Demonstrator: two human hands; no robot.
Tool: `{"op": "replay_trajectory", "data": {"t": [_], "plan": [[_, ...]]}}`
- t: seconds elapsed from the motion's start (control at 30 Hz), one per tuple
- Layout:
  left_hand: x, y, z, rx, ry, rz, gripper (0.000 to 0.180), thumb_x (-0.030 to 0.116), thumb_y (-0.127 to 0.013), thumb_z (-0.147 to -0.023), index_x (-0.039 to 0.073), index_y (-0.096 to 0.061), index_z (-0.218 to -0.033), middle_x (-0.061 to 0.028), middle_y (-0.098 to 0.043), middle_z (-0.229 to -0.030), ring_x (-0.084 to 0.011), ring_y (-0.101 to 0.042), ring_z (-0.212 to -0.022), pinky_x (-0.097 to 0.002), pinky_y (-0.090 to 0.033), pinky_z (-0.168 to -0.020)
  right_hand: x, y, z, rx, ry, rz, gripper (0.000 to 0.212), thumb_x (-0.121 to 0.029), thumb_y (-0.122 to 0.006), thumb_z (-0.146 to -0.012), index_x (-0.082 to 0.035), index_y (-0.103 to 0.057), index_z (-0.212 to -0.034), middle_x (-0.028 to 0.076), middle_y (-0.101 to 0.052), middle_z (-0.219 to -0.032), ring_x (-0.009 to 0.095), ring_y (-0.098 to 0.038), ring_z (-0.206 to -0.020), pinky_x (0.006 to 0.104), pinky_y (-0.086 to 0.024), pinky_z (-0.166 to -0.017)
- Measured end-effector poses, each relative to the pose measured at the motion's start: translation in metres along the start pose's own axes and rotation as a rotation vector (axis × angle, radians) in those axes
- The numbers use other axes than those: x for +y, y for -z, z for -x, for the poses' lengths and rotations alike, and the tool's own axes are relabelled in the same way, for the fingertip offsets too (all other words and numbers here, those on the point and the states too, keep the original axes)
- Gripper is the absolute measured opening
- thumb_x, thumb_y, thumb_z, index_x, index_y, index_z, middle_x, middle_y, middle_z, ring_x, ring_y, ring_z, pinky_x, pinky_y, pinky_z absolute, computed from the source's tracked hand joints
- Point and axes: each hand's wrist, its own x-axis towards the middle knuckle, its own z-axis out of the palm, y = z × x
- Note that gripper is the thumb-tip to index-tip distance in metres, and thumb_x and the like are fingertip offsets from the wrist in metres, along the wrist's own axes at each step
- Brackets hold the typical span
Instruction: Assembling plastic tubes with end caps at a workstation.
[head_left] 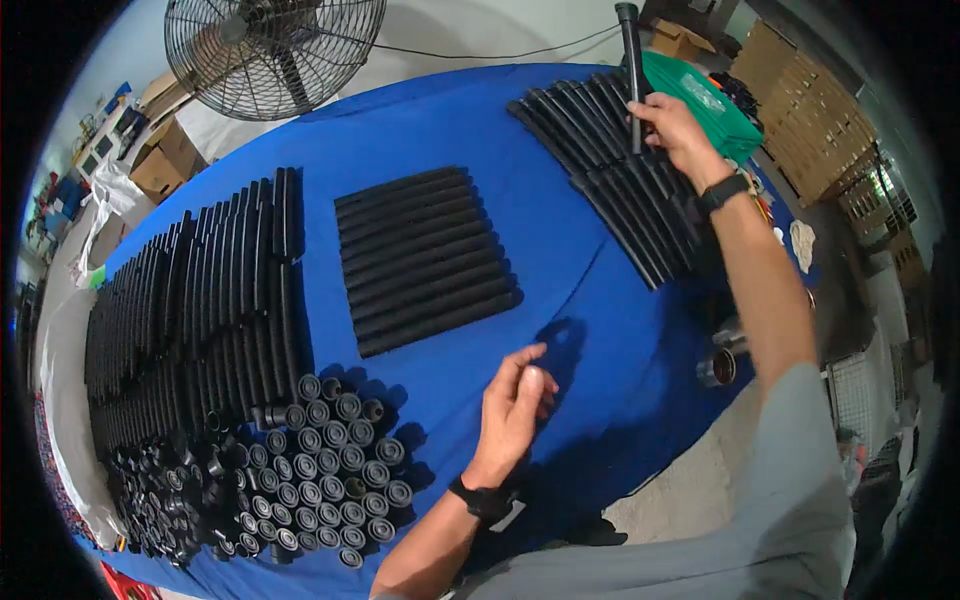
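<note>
My right hand grips a black tube near its lower end, at the far right of the table. The tube stands nearly upright in the picture, with a wider cap at its top. Below it lie rows of similar capped black tubes. My left hand hovers over the blue tablecloth with loosely bent fingers apart and nothing visible in them. Beyond it, a row of black tubes lies side by side at the table's middle. Round black caps stand grouped at the near left.
Many more black tubes are stacked at the left, above a heap of small black parts. A green bin sits at the far right, metal cylinders at the right edge. A caged fan stands behind the table.
</note>
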Motion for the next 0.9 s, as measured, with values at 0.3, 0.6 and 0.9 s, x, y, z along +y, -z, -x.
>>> {"op": "replay_trajectory", "data": {"t": [0.3,0.6,0.9], "plan": [[0.001,0.004,0.002,-0.026,0.044,-0.044,0.037,0.026,-0.062,-0.098,-0.002,-0.059,-0.123,-0.0005,-0.058,-0.077,-0.008,-0.053,-0.071,-0.0252,-0.046,-0.067,0.069,-0.005,-0.117,0.027,-0.036,1.008,0.036,-0.028,-0.072,-0.084,0.003,-0.064,-0.1,0.023,-0.064,-0.104,0.036,-0.061,-0.1,0.0456,-0.049,-0.084],[0.0,0.009,0.0,-0.08,0.046,-0.159,0.037,0.025,-0.063,-0.097,0.0,-0.058,-0.124,-0.0022,-0.061,-0.08,-0.0099,-0.056,-0.073,-0.0254,-0.046,-0.068,0.093,-0.018,-0.124,0.005,-0.094,1.211,0.041,-0.026,-0.068,-0.085,0.002,-0.065,-0.115,0.027,-0.062,-0.122,0.043,-0.058,-0.116,0.0493,-0.047,-0.098],[0.006,0.008,-0.002,-0.08,0.106,-0.228,0.035,0.021,-0.067,-0.094,0.001,-0.061,-0.122,-0.0019,-0.061,-0.08,-0.0098,-0.057,-0.074,-0.0254,-0.047,-0.07,0.1,-0.016,-0.113,0.008,-0.051,1.171,0.041,-0.031,-0.069,-0.087,0.004,-0.063,-0.108,0.027,-0.064,-0.116,0.045,-0.059,-0.112,0.0517,-0.047,-0.096]]}}
